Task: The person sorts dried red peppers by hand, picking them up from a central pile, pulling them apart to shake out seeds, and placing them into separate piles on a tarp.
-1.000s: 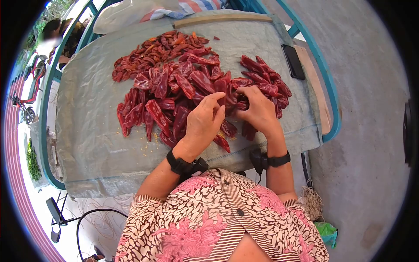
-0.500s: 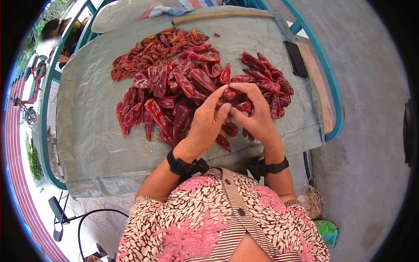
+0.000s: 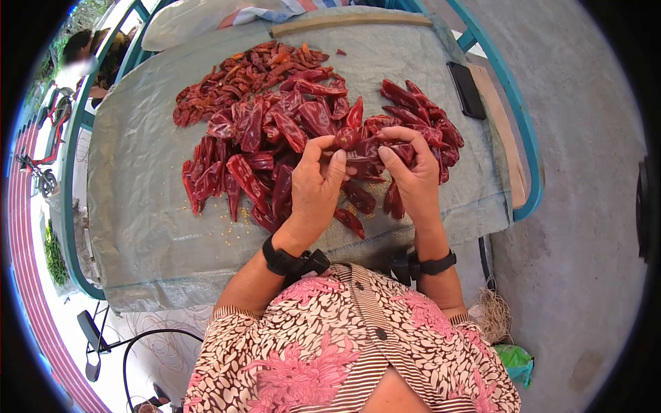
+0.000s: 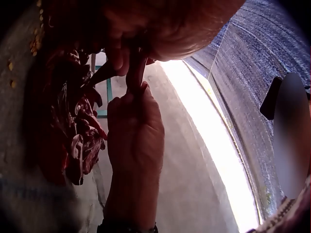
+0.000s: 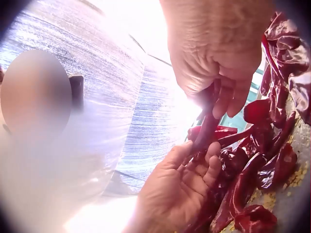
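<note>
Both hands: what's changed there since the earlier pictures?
The left hand and right hand have drawn apart from fingertips nearly meeting, left one leftward, right one slightly rightward. Both now pinch a long red pepper stretched between them; when each took hold isn't clear. The phone and shrivelled pepper pile stayed put.

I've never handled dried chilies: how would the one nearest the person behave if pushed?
The red chili may slip slightly, its skin being glossy. Its tapered shape might swing round rather than roll straight. Loose seeds lie near the pile, so it could shed some.
</note>
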The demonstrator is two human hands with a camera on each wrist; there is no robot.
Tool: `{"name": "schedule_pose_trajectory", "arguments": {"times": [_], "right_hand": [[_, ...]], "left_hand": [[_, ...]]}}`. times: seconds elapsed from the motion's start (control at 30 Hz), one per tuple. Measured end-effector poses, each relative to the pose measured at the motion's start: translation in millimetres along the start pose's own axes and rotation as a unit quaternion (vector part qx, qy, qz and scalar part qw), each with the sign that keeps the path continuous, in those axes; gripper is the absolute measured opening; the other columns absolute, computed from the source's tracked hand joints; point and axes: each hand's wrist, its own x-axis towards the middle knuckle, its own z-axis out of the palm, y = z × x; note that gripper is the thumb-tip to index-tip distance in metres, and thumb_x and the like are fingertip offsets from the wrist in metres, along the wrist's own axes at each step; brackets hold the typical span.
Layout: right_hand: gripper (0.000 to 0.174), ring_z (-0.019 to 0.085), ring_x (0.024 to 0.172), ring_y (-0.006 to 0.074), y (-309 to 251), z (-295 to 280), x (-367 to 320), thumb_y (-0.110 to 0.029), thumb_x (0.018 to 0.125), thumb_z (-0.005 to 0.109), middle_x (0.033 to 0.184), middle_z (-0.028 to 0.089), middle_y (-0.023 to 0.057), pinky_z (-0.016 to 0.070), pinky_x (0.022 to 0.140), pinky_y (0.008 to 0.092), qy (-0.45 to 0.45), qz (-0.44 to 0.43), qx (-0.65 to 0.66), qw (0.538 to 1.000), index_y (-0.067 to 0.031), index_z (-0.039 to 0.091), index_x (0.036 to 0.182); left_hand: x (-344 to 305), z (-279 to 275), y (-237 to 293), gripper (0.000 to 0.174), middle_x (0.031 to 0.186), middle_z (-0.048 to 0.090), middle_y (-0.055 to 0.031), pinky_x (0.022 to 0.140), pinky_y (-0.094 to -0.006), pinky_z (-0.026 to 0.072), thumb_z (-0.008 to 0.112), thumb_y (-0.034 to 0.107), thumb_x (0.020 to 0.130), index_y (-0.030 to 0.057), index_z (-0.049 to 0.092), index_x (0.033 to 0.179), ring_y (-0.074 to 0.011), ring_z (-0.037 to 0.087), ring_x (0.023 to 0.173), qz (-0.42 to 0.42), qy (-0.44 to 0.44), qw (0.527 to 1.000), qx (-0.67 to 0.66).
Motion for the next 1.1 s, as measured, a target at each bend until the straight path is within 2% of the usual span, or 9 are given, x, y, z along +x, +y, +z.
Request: {"name": "schedule_pose_trajectory", "arguments": {"times": [0.13,0.33,0.43,0.53,0.63,0.83,0.93,0.97,1.1], "right_hand": [[0.033,0.062,0.106,0.0114,-2.1,0.4,0.2,0.001,0.091,0.071,0.119,0.063,0.0048,0.0502,0.094,0.0264,-0.067,-0.027,-0.085,0.994,-0.0032,0.065,0.122],[0.033,0.062,0.101,0.0106,2.6,6.9,-6.0,0.005,0.086,0.071,0.118,0.06,0.0039,0.0515,0.089,0.0259,-0.093,0.032,-0.041,0.994,-0.0029,0.067,0.117],[0.026,0.062,0.097,0.0087,-1.5,-6.3,-4.0,0.004,0.089,0.068,0.113,0.061,0.002,0.0516,0.085,0.0244,-0.084,0.007,-0.067,0.994,-0.0025,0.068,0.114],[0.022,0.062,0.092,0.0077,-2.8,-27.5,-1.2,0.002,0.093,0.065,0.109,0.063,0.0005,0.0513,0.081,0.0232,-0.004,0.072,-0.046,0.996,-0.0027,0.069,0.114],[0.022,0.062,0.091,0.0073,-9.3,-32.6,6.0,0.0,0.094,0.063,0.108,0.066,0.0006,0.0514,0.08,0.0228,0.071,0.054,-0.068,0.994,-0.0034,0.069,0.115],[0.028,0.066,0.103,0.0124,-13.6,-12.1,17.7,-0.004,0.093,0.069,0.119,0.066,0.0055,0.0537,0.086,0.0266,0.019,-0.004,-0.027,0.999,-0.0046,0.068,0.121],[0.036,0.066,0.11,0.0216,-1.6,-29.0,27.5,-0.004,0.089,0.072,0.126,0.065,0.0105,0.0532,0.093,0.0327,0.08,-0.098,-0.194,0.973,-0.0055,0.067,0.124],[0.041,0.063,0.116,0.0298,2.6,-41.6,27.0,-0.006,0.085,0.073,0.13,0.063,0.0143,0.0486,0.101,0.04,0.088,-0.076,-0.273,0.955,-0.0062,0.066,0.126],[0.042,0.057,0.118,0.033,19.0,-71.4,23.2,-0.016,0.083,0.074,0.123,0.067,0.0131,0.0418,0.107,0.0451,0.132,-0.051,-0.464,0.874,-0.009,0.068,0.124]], "left_hand": [[0.2,-3.9,-3.4,0.022,0.107,0.068,-0.0071,0.077,-0.0255,0.0562,0.055,0.016,0.108,0.001,0.051,0.124,-0.011,0.068,0.088,-0.014,0.0,0.999,-0.044],[0.2,-3.8,-8.7,0.021,0.109,0.067,-0.0047,0.08,-0.024,0.0547,0.056,0.015,0.107,0.0032,0.05,0.124,-0.0076,0.064,0.093,0.014,0.02,1.0,0.003],[0.4,-2.8,-2.4,0.026,0.109,0.067,-0.004,0.079,-0.0221,0.0535,0.053,0.019,0.109,0.0042,0.051,0.13,-0.0064,0.063,0.09,0.023,0.056,0.993,-0.101],[0.0,-8.1,9.5,0.033,0.108,0.067,-0.0027,0.078,-0.0209,0.0524,0.052,0.023,0.11,0.0049,0.051,0.138,-0.0055,0.062,0.088,-0.009,0.06,0.994,-0.096],[2.3,-10.1,7.6,0.037,0.098,0.065,0.0012,0.07,-0.0182,0.0466,0.055,0.026,0.109,0.0045,0.056,0.14,-0.0032,0.055,0.078,0.027,0.077,0.997,-0.006],[3.5,-3.6,2.1,0.038,0.095,0.068,-0.0022,0.071,-0.0231,0.0479,0.06,0.024,0.106,0.002,0.06,0.137,-0.0076,0.055,0.077,0.022,0.011,0.998,0.05],[3.3,-7.2,-1.2,0.043,0.11,0.063,-0.001,0.073,-0.0236,0.0462,0.065,0.014,0.101,0.0063,0.057,0.143,-0.0064,0.051,0.08,0.039,-0.027,0.988,0.147],[3.4,-7.4,-1.5,0.045,0.113,0.062,-0.0029,0.073,-0.0244,0.0468,0.067,0.011,0.099,0.0068,0.057,0.143,-0.0076,0.052,0.08,0.073,-0.027,0.982,0.17],[5.3,-5.0,-5.2,0.053,0.128,0.057,-0.0085,0.073,-0.0265,0.049,0.07,0.004,0.093,0.0091,0.056,0.144,-0.0118,0.052,0.078,0.142,-0.006,0.969,0.203]]}}
